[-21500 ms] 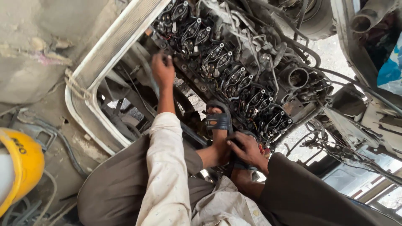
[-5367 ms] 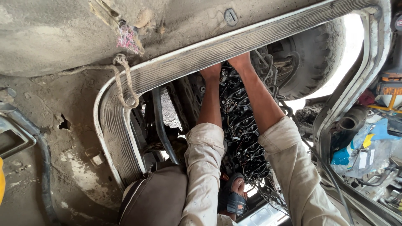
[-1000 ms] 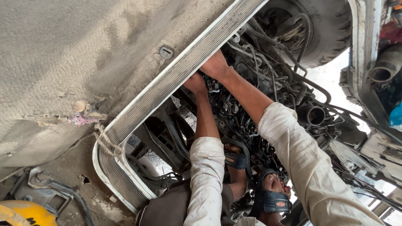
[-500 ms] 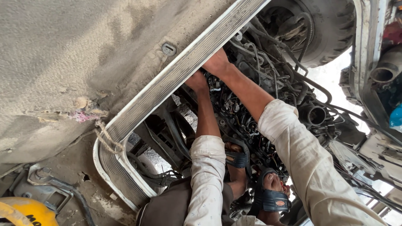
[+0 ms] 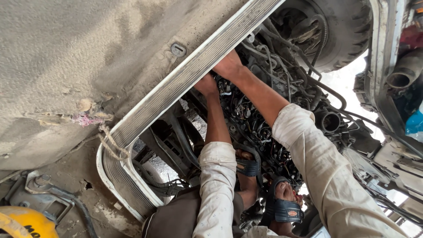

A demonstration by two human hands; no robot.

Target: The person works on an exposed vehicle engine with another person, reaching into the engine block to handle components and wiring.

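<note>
I look down into an open engine bay. My left hand (image 5: 206,85) and my right hand (image 5: 229,66) both reach to the far end of the dark, oily engine top (image 5: 251,128), right under the ribbed metal frame bar (image 5: 185,83). The fingers of both hands are hidden behind the bar and the engine parts, so I cannot see what they touch or hold. Both sleeves are pale and rolled up. My feet in blue sandals (image 5: 282,207) stand on the engine near me.
A large tyre (image 5: 339,31) lies beyond the engine at the top right. Hoses and cables (image 5: 304,83) run along the engine's right side. A dusty panel (image 5: 88,66) fills the left. A yellow object (image 5: 22,222) shows at the bottom left.
Since 21.5 seconds ago both hands have moved from the near and middle engine to its far end under the frame bar. In the last second they barely move.
</note>
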